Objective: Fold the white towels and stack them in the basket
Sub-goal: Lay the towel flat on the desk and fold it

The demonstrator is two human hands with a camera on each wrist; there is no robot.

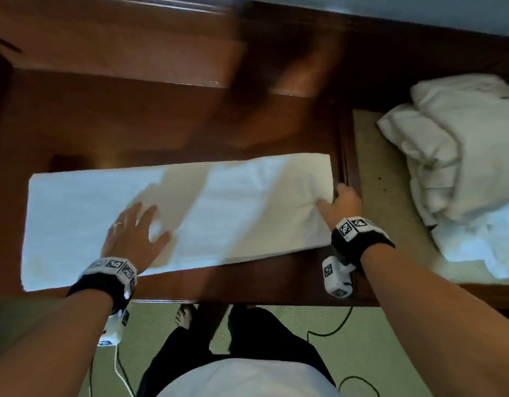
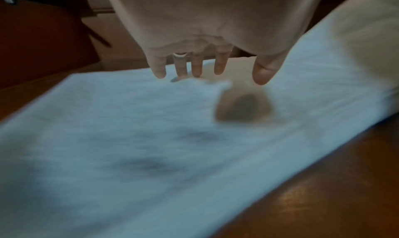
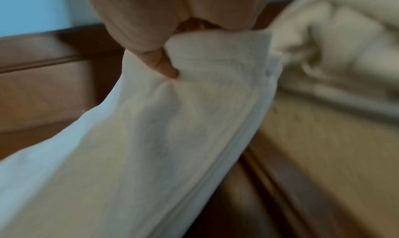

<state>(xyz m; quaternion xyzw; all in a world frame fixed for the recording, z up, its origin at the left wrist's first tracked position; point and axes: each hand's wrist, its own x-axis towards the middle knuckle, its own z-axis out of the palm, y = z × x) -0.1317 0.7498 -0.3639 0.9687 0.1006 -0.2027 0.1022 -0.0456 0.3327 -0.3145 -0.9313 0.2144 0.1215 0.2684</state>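
The towel (image 1: 176, 216) is lying lengthwise left-to-right, the right hand (image 1: 343, 203) pinching its right end, seemingly lifting it, while the left hand (image 1: 133, 233) is resting flat, fingers spread, near mid-length.

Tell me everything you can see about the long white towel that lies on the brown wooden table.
The long white towel is a soft-looking cloth, folded into a narrow band, several layers showing at its right end. It lies flat across the brown wooden table. The left hand rests with spread fingers near its middle. The right hand pinches its right end, thumb on top. The pile of other white towels lies apart, to the right.
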